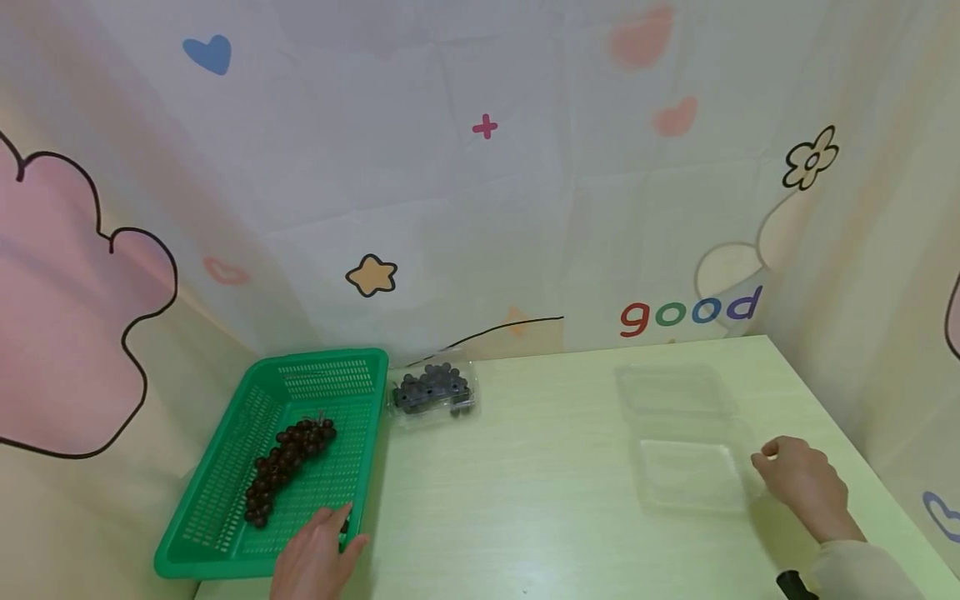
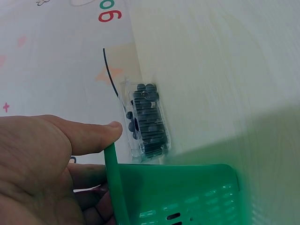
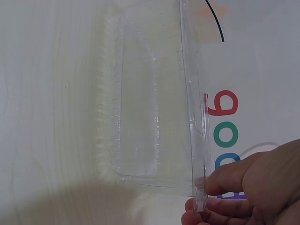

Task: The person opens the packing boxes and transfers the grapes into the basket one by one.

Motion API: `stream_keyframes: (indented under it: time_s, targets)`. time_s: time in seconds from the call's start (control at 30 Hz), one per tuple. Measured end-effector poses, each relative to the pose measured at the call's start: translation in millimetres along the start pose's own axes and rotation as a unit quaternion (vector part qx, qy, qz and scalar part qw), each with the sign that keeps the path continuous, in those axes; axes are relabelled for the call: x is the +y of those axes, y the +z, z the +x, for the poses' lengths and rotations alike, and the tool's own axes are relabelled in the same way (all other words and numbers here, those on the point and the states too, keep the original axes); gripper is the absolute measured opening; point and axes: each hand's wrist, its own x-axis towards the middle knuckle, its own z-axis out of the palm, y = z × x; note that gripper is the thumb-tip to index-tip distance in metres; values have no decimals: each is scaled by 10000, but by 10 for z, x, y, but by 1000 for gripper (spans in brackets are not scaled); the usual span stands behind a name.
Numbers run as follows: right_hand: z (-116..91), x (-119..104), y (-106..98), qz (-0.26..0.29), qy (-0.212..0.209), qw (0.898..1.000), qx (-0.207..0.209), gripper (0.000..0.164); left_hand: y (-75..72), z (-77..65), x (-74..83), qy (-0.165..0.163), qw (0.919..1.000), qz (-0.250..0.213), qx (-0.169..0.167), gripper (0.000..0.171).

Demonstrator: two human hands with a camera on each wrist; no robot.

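At the lower left of the head view my left hand (image 1: pixel 315 557) grips the near right rim of a green plastic basket (image 1: pixel 376 421). The left wrist view has the thumb on one side of that rim and the fingers on the other. A bunch of dark red grapes (image 1: pixel 288 464) lies inside the basket. On the right, my right hand (image 1: pixel 802 482) is at the side of an opened clear plastic box (image 1: pixel 690 477), its lid folded back toward the wall. In the right wrist view, thumb and fingers pinch a corner of this clear box (image 3: pixel 199 187).
Beside the basket's far right corner stands a second clear plastic box (image 1: pixel 431 392) with dark blue-black grapes in it. A pale wooden table (image 1: pixel 525 467) carries everything. Behind it hangs a printed curtain (image 1: pixel 480 200), and curtains also flank both sides.
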Motion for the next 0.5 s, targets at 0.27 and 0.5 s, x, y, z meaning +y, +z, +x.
stream_keyframes:
  time_s: [0.27,0.5]
  targets:
    - [34,96,-94,-10,132,9999,-37,41,-19,2,38,-82,10000,-16,-54,56]
    - [91,208,-177,-56,103,9999,-29,41,-18,-1,21,-68,9999,-48,-77,57]
